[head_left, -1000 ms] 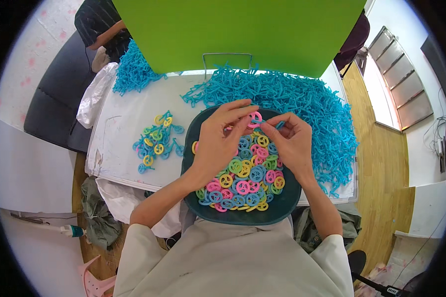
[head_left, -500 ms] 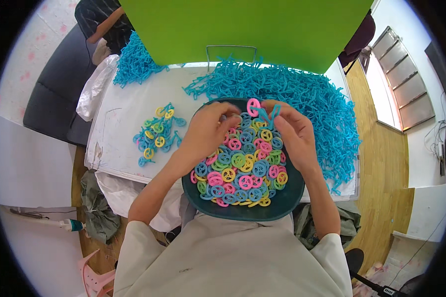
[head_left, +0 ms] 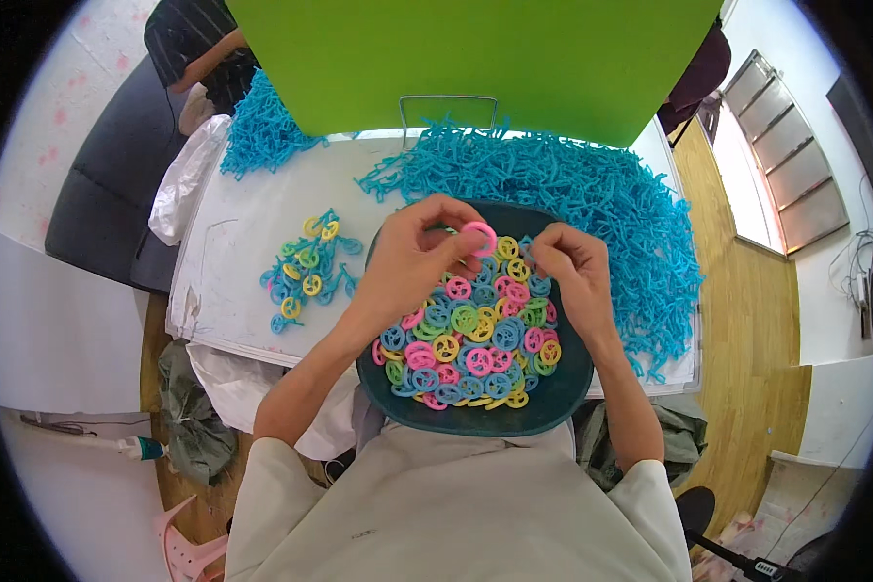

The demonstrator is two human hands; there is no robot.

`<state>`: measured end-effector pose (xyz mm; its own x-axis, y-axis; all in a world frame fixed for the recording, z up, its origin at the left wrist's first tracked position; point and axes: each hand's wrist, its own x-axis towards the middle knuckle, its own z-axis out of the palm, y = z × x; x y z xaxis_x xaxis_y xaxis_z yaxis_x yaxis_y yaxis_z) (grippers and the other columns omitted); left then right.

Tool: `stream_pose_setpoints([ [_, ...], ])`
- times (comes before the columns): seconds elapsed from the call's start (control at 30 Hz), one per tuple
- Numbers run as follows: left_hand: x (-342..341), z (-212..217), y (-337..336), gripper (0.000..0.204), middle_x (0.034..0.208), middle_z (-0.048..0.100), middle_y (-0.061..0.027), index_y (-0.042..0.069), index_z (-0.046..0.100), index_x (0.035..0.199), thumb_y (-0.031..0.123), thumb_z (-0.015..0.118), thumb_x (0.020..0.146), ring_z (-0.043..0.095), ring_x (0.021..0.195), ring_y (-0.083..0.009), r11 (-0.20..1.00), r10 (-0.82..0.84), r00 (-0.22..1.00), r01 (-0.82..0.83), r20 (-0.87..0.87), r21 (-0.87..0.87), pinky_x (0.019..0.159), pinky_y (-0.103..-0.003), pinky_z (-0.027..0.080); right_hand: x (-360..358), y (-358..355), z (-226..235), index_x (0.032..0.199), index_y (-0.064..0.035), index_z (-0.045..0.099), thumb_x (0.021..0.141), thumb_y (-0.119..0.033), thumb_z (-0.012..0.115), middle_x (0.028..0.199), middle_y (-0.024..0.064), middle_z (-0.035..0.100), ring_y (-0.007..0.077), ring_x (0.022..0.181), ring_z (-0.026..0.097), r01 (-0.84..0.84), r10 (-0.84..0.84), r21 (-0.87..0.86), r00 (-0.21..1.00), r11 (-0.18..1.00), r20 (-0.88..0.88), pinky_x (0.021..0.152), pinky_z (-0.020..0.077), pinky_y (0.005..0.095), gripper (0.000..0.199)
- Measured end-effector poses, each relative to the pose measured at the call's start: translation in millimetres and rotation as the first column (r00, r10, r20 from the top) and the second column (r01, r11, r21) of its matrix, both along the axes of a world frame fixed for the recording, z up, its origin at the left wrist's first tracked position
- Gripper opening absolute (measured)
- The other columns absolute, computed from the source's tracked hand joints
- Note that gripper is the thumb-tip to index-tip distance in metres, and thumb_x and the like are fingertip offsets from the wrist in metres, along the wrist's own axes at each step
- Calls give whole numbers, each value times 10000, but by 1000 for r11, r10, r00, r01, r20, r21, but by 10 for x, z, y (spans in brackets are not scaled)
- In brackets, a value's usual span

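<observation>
A pink plastic wheel (head_left: 480, 239) is pinched between the thumb and fingers of my left hand (head_left: 419, 254), above the far left of a dark green tub (head_left: 475, 419). My right hand (head_left: 574, 270) is closed over the tub's right side, with a bit of a blue plastic piece (head_left: 526, 248) showing at its fingertips; most of that piece is hidden. Many small spoked wheels (head_left: 478, 362) in pink, blue, yellow and green fill the tub, which rests at my lap against the table edge.
Blue branched plastic pieces (head_left: 640, 223) are heaped along the table's back and right, with another blue heap (head_left: 262, 131) far left. Blue pieces with wheels (head_left: 306, 267) lie left on the white table (head_left: 233, 242). A green panel (head_left: 475, 58) stands behind; a person's arm (head_left: 209, 60) shows far left.
My hands have moved apart. The pink wheel, which was between them beside a blue piece near my right fingers, is now in my left hand. My right hand has closed and lowered slightly.
</observation>
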<state>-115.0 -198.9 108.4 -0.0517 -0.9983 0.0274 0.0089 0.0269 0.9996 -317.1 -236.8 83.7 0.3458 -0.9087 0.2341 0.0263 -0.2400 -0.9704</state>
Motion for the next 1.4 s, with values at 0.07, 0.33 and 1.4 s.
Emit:
stream_pose_setpoints([
  [0.07,-23,15,-6,163,874,617,-30,27,556,969,137,652,896,617,722,-96,996,-81,993,84,-83,30,594,-223,504,-51,-19,-28,774,27,610,821,-74,597,709,15,609,53,690,532,-151,150,-5,988,989,-36,621,422,224,112],
  [0.33,-108,-38,4,213,907,621,-25,48,552,995,244,607,934,607,823,-91,962,-216,967,235,-138,139,662,-247,536,40,41,62,788,-8,563,832,-149,635,772,-12,545,52,709,477,-188,188,23,982,982,3,614,365,205,164],
  [1.4,-132,-145,-34,225,969,569,-67,30,494,990,250,535,974,634,902,-157,984,-86,971,118,-224,132,753,-314,577,80,85,-4,1037,-2,641,774,31,714,950,40,648,84,847,595,-4,-10,-130,994,991,-109,709,477,206,275],
])
